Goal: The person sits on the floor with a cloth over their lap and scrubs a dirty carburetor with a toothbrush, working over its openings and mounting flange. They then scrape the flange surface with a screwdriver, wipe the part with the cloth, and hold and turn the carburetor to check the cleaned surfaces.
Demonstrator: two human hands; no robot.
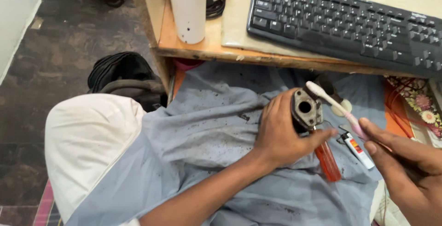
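The left hand (276, 131) wraps closed around a dark metal flanged part (305, 110) over the lap cloth (207, 129); it looks heavy, rigid, grimy, best gripped by its body. The right hand (405, 166) pinches a light pink toothbrush (334, 104).

Keyboard (345, 23) on desk (193, 48), cloth (207, 129) across lap below, screwdriver (328, 161) on cloth

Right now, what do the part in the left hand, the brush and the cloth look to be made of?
The dark part in the left hand looks like cast metal: dull, grimy, thick flange with a round bore. The toothbrush in the right hand looks plastic: smooth pink handle, pale bristles. The grey cloth looks woven cotton, soft folds and dark specks.
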